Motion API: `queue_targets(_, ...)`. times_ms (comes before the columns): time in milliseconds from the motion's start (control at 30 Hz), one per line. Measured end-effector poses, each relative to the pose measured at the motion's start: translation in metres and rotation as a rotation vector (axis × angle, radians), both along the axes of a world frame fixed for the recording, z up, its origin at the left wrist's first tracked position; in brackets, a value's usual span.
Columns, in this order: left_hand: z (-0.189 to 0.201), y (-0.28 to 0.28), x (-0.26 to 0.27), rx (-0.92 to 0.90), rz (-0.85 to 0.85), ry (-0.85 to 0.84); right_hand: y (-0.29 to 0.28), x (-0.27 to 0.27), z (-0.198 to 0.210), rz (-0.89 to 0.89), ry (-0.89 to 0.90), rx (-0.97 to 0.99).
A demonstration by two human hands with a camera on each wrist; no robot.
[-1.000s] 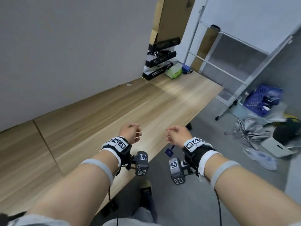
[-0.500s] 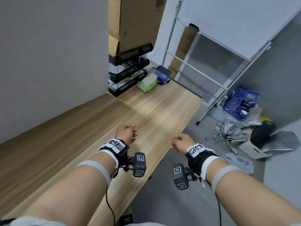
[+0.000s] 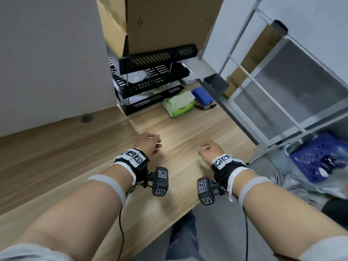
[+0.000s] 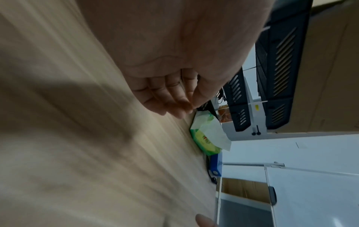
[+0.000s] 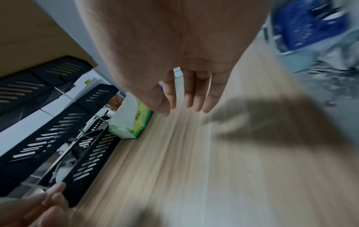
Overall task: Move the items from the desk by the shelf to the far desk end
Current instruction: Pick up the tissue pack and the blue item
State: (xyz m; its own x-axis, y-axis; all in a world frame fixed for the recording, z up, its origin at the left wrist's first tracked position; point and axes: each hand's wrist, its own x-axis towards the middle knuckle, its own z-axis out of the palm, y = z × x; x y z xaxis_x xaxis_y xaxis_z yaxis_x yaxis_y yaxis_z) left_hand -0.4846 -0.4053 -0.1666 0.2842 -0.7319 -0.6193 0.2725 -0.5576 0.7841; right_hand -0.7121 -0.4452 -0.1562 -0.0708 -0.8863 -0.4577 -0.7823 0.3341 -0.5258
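A green and white tissue pack (image 3: 178, 106) lies on the wooden desk (image 3: 56, 153) in front of a black tiered file tray (image 3: 152, 81). To its right sits a blue box (image 3: 202, 96) with a dark cord. My left hand (image 3: 150, 143) and right hand (image 3: 208, 149) hover above the desk, well short of these items, fingers loosely curled and holding nothing. The tissue pack (image 4: 207, 136) lies beyond my left fingers (image 4: 174, 106) in the left wrist view. In the right wrist view the tissue pack (image 5: 132, 121) shows past my right fingers (image 5: 196, 95).
Large cardboard boxes (image 3: 160, 21) stand on and behind the file tray. A grey partition wall (image 3: 47, 53) runs along the desk's left. A white metal frame (image 3: 263, 76) stands at the desk's right end. On the floor to the right are a blue basket (image 3: 318, 157) and clutter.
The view has closed in on the shelf end of the desk; the tray, tissue pack and blue box now appear much nearer. Both hands stay empty and have moved forward over the desk.
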Motion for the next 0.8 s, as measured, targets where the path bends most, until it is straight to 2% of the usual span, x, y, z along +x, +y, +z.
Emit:
queue_targets(167,-0.015,-0.079,-0.037,0.045,0.142,-0.085,-0.125,-0.018,-0.025,0.153,0.032,-0.071)
queue_targets(333,-0.021,-0.133,-0.065,0.087,0.161,-0.245,-0.204,-0.026,-0.036,0.348,0.129,-0.159)
queue_targets(433,-0.032,-0.161,-0.068,0.146,0.109,-0.51,-0.231,-0.025,-0.039,0.458,0.239,-0.283)
queue_targets(500,-0.035,-0.175,-0.067,0.114,0.071,-0.642,-0.249,-0.021,-0.045,0.559,0.317,-0.31)
queue_targets(633,-0.037,-0.189,-0.069,0.086,0.03,-0.691,-0.267,-0.01,-0.062,0.657,0.395,-0.224)
queue_targets(800,-0.051,-0.159,-0.067,0.195,0.096,-0.698,-0.254,-0.006,-0.07,0.623,0.489,-0.31)
